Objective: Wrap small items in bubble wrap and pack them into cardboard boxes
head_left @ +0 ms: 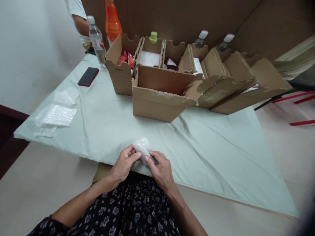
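Note:
Between my two hands, near the front edge of the table, is a small bubble wrap packet (142, 144). My left hand (126, 162) pinches its left side, thumb on top. On its right side my right hand (159, 167) grips it with thumb and fingers. Whatever may lie inside the wrap cannot be made out. Off to the left, several flat bubble wrap pieces (60, 114) lie loosely piled on the pale green tablecloth (108, 127).
Several open cardboard boxes (155, 103) stand across the back, some holding red or white items. A phone (88, 76), a clear bottle (97, 41) and an orange bottle (113, 23) are at the back left. Another person's arm (81, 24) shows behind. Red-legged stools (292, 98) stand right.

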`<action>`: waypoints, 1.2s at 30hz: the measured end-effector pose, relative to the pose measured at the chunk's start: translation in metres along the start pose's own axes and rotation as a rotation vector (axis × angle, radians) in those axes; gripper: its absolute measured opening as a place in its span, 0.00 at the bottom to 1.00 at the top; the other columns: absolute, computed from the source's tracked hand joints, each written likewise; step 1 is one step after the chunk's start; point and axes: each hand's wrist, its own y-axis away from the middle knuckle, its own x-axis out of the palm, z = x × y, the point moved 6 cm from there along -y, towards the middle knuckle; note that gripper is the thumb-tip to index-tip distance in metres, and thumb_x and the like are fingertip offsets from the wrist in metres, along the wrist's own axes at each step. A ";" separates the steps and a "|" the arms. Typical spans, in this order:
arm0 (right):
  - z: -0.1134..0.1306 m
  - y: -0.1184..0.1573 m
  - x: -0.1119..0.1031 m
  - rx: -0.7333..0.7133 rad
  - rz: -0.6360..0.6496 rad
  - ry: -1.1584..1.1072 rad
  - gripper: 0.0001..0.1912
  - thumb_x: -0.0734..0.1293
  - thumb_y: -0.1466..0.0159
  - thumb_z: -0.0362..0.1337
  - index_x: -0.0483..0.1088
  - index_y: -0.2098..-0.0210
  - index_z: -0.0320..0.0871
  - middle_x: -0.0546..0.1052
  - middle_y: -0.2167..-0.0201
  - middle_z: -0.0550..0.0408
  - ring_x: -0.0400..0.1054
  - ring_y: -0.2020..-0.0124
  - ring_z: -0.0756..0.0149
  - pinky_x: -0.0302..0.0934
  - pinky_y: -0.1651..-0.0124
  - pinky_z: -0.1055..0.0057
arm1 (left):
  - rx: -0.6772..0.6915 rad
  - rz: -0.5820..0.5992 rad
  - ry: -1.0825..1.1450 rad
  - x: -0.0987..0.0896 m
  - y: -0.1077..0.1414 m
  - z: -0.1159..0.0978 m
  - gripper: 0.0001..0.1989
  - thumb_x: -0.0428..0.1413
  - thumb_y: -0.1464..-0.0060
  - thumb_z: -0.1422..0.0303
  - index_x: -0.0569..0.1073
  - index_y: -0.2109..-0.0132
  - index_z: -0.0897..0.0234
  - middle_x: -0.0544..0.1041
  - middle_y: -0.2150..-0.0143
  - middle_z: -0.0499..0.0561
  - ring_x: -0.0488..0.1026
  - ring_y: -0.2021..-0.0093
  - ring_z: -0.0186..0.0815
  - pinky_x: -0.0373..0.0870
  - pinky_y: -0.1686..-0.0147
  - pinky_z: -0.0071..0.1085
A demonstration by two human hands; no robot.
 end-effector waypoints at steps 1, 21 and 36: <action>0.001 0.000 -0.007 -0.005 -0.032 0.005 0.12 0.68 0.32 0.46 0.78 0.56 0.46 0.83 0.58 0.50 0.76 0.58 0.58 0.68 0.50 0.60 | -0.005 -0.006 -0.006 0.001 -0.001 -0.002 0.16 0.64 0.46 0.60 0.76 0.53 0.64 0.82 0.56 0.53 0.77 0.55 0.39 0.72 0.50 0.34; 0.042 -0.051 -0.068 0.025 0.463 0.163 0.11 0.68 0.37 0.36 0.77 0.55 0.44 0.80 0.66 0.57 0.68 0.70 0.69 0.59 0.66 0.73 | 0.353 0.394 -0.797 0.056 -0.029 -0.053 0.02 0.57 0.44 0.72 0.75 0.62 0.62 0.76 0.66 0.47 0.72 0.66 0.33 0.67 0.64 0.29; 0.142 -0.180 -0.225 -0.385 -0.293 0.776 0.10 0.71 0.37 0.43 0.79 0.61 0.45 0.78 0.70 0.55 0.67 0.72 0.64 0.56 0.70 0.67 | 1.392 -0.182 -1.380 0.080 -0.089 -0.186 0.17 0.51 0.36 0.79 0.75 0.44 0.66 0.83 0.54 0.55 0.79 0.52 0.43 0.66 0.37 0.51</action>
